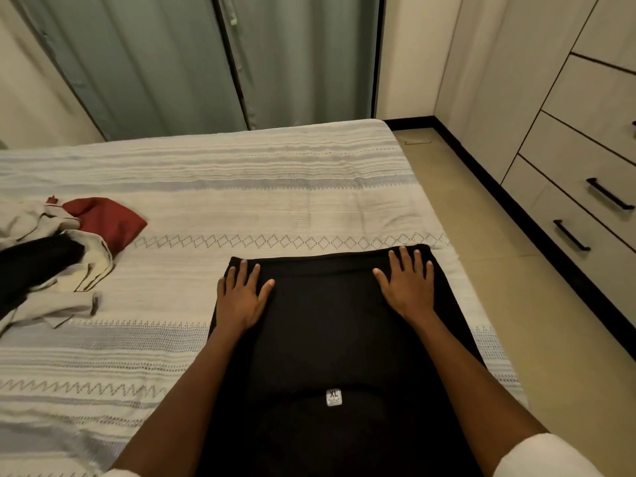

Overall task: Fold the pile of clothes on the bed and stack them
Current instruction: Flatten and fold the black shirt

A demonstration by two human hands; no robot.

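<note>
— Sleeves first: white cuffs at the bottom edge, then two bare forearms reaching out over a black garment. What are the hands doing?

— Both lie flat on it. Left hand presses near the far left corner, right hand near the far right corner. Each grip is spread, fingers straight and apart, pinching nothing.

— Where does the garment sit?

— On the bed, along its right side, running from the person out toward the middle. The far edge looks doubled over, so I'd judge a fold is being smoothed down.

— And the rest of the clothes?

— The pile is well apart, at the left edge of the bed: pale cloth, something black, a red piece on its far side. No folded stack shows, so most of the job seems left.

— What could go wrong from here?

— The garment's right edge lies close to the side of the mattress. A hard sideways sweep of the right hand could drag it over toward the floor. Uneven pressure could also skew the fold, and black on black hides creases, so a trapped wrinkle is easy to miss.

— Any writing?

— A small white tag near the neckline reads "XL". Smaller print beneath it is too fine to read. No brand visible.
</note>
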